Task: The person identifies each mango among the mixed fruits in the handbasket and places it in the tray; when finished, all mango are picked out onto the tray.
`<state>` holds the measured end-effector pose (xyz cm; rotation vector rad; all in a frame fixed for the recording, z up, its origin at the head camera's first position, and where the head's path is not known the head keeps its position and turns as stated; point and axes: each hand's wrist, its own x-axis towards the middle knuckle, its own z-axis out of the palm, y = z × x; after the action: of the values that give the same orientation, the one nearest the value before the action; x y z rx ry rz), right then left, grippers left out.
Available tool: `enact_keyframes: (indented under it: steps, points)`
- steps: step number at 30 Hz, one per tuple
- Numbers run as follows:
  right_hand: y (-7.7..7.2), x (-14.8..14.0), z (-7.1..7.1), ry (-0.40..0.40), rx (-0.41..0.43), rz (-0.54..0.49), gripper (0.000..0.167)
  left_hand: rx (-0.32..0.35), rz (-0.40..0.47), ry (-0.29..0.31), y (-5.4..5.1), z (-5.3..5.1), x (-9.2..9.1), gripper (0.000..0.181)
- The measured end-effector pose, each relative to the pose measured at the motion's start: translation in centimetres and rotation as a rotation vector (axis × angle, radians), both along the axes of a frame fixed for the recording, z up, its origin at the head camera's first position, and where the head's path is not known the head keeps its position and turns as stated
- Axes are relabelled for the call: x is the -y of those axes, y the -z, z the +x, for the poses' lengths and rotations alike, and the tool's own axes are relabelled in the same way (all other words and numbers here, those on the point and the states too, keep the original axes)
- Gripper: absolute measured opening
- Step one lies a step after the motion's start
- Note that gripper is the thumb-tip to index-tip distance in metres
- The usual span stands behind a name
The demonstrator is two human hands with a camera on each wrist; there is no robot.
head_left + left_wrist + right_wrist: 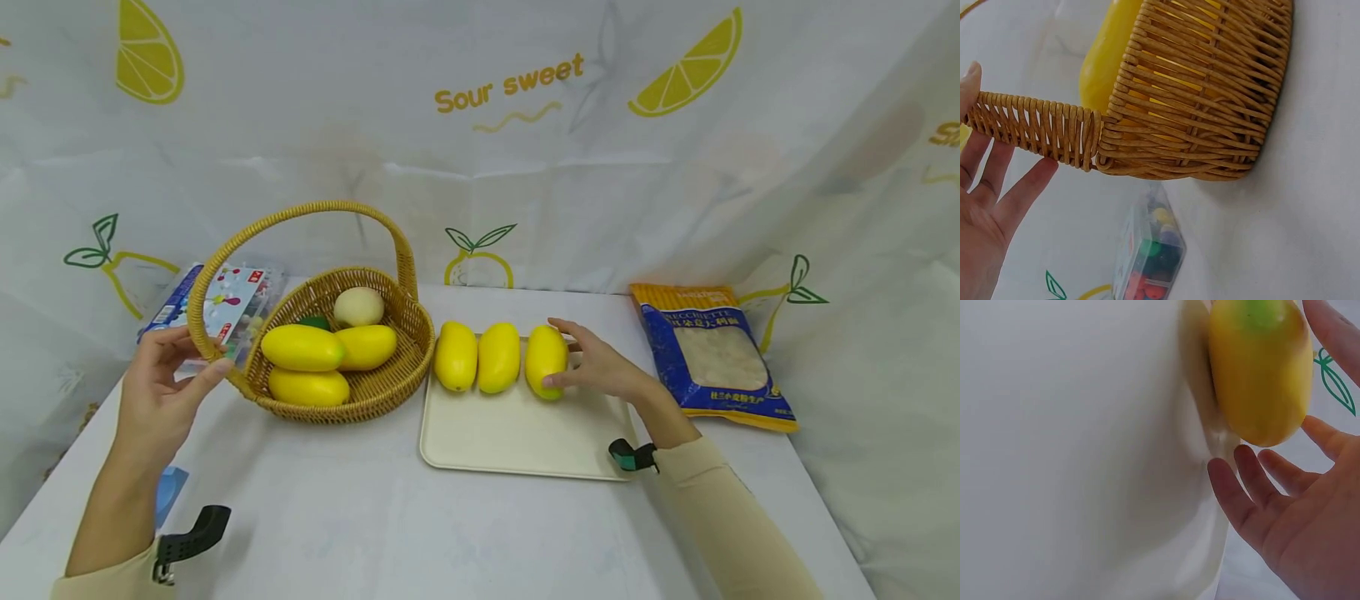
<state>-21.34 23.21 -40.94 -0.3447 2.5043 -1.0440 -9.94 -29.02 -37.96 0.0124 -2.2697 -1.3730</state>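
White tabletop (pixel 337 517); left grip (pixel 161 392) holds basket handle (pixel 330 207); right grip (pixel 603 362), wide, spans rightmost fruit (pixel 543 358) on tray (pixel 517 442). Step apparently placement; next likely calls for clean release.

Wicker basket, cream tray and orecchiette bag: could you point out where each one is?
Wicker basket (pixel 1204 119): left wrist view, on its outer woven wall.
Cream tray (pixel 525 437): head view, on its bare front part.
Orecchiette bag (pixel 720 354): head view, on its pale central window.

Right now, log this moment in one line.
left hand: holds basket handle; right hand: at rightmost yellow fruit; tray: three yellow fruits; basket: more yellow fruits
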Motion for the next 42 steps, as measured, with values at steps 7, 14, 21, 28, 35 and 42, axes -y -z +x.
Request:
enact_keyframes:
  steps: [7,14,21,28,35,42]
  points:
    - [-0.4,-0.2,-0.4,0.013,-0.005,0.014,0.107,-0.003,0.009,0.006,0.0,0.0,0.0,0.053]
    - [-1.0,0.1,-0.5,0.017,-0.010,0.011,0.105,-0.019,0.002,0.011,-0.2,0.1,-0.1,0.052]
    - [-1.6,1.3,-0.7,0.019,-0.116,0.035,0.099,-0.056,0.028,0.067,0.0,0.0,0.1,0.052]
    - [-2.8,3.8,-0.5,-0.016,-0.174,-0.033,0.091,-0.042,0.016,0.050,0.0,0.0,0.1,0.052]
    - [-3.4,7.1,-0.3,-0.114,-0.188,-0.145,0.084,-0.032,0.000,0.038,0.0,0.0,0.2,0.052]
    - [-3.9,11.0,0.4,-0.194,-0.147,-0.198,0.077,-0.002,-0.009,0.016,-0.1,0.1,-0.1,0.051]
